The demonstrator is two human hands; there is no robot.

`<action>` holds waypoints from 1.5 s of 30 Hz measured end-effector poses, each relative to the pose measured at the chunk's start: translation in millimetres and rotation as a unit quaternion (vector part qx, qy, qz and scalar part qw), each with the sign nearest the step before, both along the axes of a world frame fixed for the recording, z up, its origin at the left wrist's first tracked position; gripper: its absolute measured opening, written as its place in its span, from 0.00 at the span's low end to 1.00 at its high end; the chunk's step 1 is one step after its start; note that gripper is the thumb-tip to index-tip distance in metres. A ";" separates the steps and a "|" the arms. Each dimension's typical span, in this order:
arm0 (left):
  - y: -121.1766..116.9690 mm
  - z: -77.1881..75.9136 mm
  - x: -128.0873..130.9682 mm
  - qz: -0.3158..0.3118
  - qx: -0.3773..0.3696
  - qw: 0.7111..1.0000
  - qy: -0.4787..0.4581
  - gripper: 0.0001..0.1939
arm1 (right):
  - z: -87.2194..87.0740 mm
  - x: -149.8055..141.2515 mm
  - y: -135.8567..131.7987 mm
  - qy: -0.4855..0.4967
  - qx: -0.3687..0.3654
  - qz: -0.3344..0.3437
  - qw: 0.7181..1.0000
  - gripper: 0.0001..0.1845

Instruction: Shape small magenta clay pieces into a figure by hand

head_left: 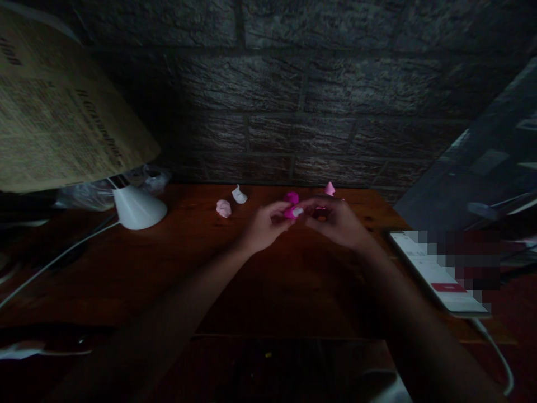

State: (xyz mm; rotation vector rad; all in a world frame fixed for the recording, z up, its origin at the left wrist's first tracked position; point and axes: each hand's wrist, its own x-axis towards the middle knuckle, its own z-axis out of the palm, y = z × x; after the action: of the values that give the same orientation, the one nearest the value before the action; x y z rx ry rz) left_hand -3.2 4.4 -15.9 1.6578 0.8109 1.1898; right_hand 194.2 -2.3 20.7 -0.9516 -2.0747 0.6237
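Over the middle of the desk, my left hand (268,224) is closed on a small bright pink piece (290,213) with a white bit at its right end. Close by on the right, my right hand (333,221) has its fingers curled, the tips at the white end. What those fingertips pinch, if anything, is too small to make out. Another bright pink lump (292,197) shows just behind my left fingers. Left of the hands lie a pale pink crumpled lump (224,208) and a white one (239,195). A pointed pink piece (330,188) stands behind my right hand, partly hidden.
A lamp with a white base (140,208) and a newsprint-patterned shade (67,106) stands at the left, its cord trailing forward. Clear plastic (84,193) lies behind it. On the right, a tablet-like device (436,274) has a white cable. A brick wall (272,95) bounds the wooden desk (176,252).
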 end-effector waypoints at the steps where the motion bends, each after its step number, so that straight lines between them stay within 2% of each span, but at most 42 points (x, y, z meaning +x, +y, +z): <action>1: 0.4 -0.6 -0.2 -0.002 -0.008 1.000 0.002 0.15 | 0.2 -0.1 0.0 0.003 0.003 -0.001 1.000 0.10; 6: 2.3 -3.6 -0.9 0.002 -0.005 1.000 0.025 0.19 | 0.2 0.0 0.6 0.005 0.035 0.006 0.999 0.09; 10: 3.1 -3.7 -1.0 -0.009 0.022 0.999 0.030 0.16 | -0.6 -0.2 1.2 0.016 0.044 0.009 0.999 0.09; 16: 4.4 -4.9 -1.3 -0.010 0.038 0.998 0.051 0.13 | -3.3 -3.8 0.9 0.023 0.020 -0.003 1.000 0.08; 19: 5.4 -6.2 -1.0 -0.007 0.036 0.998 0.050 0.12 | -4.5 -3.5 2.9 0.066 -0.010 0.004 0.998 0.09; 23: 8.8 -6.7 -2.6 0.023 0.035 0.999 0.034 0.11 | -7.0 2.7 9.4 0.102 -0.038 -0.013 0.994 0.13; 27: 13.1 -7.1 -5.9 0.083 0.036 0.996 0.009 0.13 | -12.4 4.8 11.8 -0.010 -0.041 -0.074 0.996 0.10; 30: 12.8 -6.9 -6.3 0.091 0.047 0.995 0.014 0.13 | -15.9 0.0 9.1 -0.120 -0.038 -0.076 0.989 0.08; 33: 10.3 -6.3 -4.6 0.093 0.082 0.992 0.038 0.11 | -17.0 -4.0 7.0 -0.153 -0.026 -0.068 0.985 0.08; 36: 9.0 -5.9 -3.2 0.114 0.112 0.985 0.059 0.11 | -15.8 -3.5 7.3 -0.124 -0.039 -0.045 0.991 0.08; 39: 8.8 -5.6 -3.1 0.129 0.132 0.980 0.075 0.12 | -13.1 -2.4 7.2 -0.038 -0.056 -0.021 0.997 0.09; 42: 7.5 -5.2 -3.3 0.126 0.133 0.980 0.078 0.11 | -11.6 -5.6 5.3 0.037 -0.100 -0.007 0.994 0.14; 45: 5.1 -5.8 -2.0 0.102 0.121 0.985 0.073 0.12 | -14.7 -11.6 4.4 0.059 -0.124 -0.014 0.990 0.17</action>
State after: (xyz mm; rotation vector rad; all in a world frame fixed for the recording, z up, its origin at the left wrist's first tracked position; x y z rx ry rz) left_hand -5.2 9.6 -21.7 1.9142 0.9777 1.3627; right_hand 182.6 2.1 6.0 -1.0535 -1.9063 0.9166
